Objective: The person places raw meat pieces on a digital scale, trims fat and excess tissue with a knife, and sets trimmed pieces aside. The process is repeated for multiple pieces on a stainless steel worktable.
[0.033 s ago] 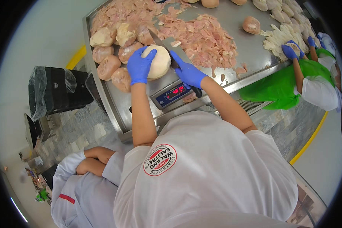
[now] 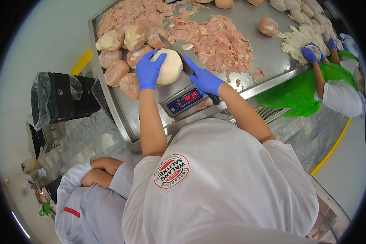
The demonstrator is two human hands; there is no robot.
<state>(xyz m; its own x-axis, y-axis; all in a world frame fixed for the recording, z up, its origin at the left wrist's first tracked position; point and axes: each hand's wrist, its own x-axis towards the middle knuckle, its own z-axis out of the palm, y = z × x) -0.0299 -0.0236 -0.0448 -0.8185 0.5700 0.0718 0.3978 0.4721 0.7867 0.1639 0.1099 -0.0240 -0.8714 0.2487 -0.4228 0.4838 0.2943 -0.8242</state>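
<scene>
One pale, rounded ball (image 2: 170, 68) is sitting just beyond the scale display (image 2: 184, 102), the left hand (image 2: 148, 72) cupping it with curled fingers, the right hand (image 2: 205, 79) gripping a knife (image 2: 186, 67) alongside; on this steel table (image 2: 272, 55), any slick roll could be exposing gloved fingers to the blade.
</scene>
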